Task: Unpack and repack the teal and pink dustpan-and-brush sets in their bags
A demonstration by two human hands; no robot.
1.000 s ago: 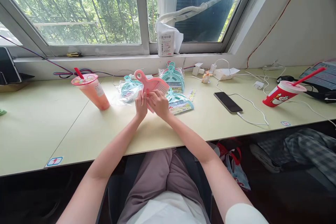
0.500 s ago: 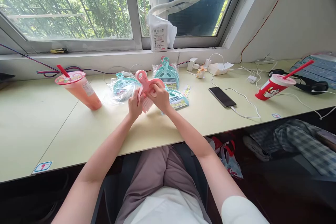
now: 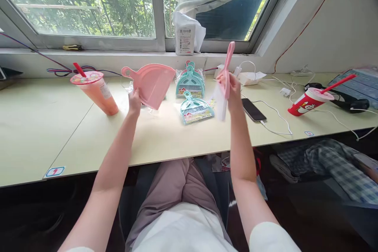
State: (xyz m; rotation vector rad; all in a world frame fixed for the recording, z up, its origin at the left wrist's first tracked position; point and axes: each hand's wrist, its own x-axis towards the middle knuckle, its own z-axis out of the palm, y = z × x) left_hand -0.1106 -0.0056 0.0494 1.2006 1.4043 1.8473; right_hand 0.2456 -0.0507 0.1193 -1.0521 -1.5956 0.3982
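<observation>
At my far left, the tall cup leans on the desk in my view, its red straw up. Just right of it, my left arm reaches forward and slants inward from the lower left, with my left hand raised above the desk. Those fingers are closed on the near edge of the pink dustpan; some of them are hidden, so I can't tell how each one lies. The pan is held up, its looped handle toward the left and its broad side toward the right.

Between my hands lie the teal packs, one at the back and one nearer me.

My right arm bends at the elbow, the forearm rising almost straight ahead. My right hand has its fingers wrapped narrowly round the pink brush, handle up, the pale bristles pointing down and blurred. Beyond it, the phone lies flat, and farther right is the red cup.
</observation>
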